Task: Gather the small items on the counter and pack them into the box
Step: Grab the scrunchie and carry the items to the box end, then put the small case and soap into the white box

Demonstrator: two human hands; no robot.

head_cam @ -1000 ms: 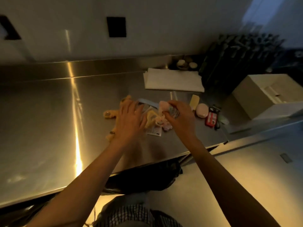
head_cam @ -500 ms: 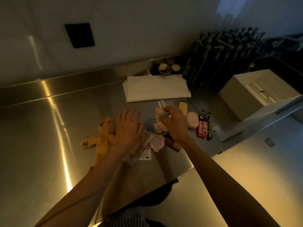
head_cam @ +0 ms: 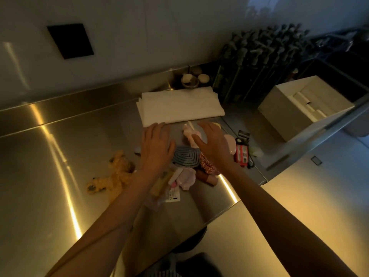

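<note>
A heap of small items lies mid-counter: a blue ridged oval brush (head_cam: 186, 159), a pale pink soft piece (head_cam: 191, 134), a pink shell-shaped item (head_cam: 186, 178), a brown tube (head_cam: 206, 177), red-white twine (head_cam: 207, 166) and a labelled packet (head_cam: 173, 195). My left hand (head_cam: 156, 147) hovers flat just left of the brush, fingers straight. My right hand (head_cam: 212, 145) is spread above the heap's right side, holding nothing. A yellow plush toy (head_cam: 113, 174) lies to the left. The open white box (head_cam: 303, 107) stands at the far right.
A folded white cloth (head_cam: 179, 107) lies behind the heap. A red-black gadget (head_cam: 242, 151) and a pink oval (head_cam: 230, 143) sit right of my right hand. Small jars (head_cam: 194, 78) and dark bottles (head_cam: 259, 62) line the back wall. The counter edge (head_cam: 229, 206) runs near me.
My right hand let go of the small item it pinched and opened over the heap. My left hand moved away from the plush toy towards the folded cloth. The view shifted.
</note>
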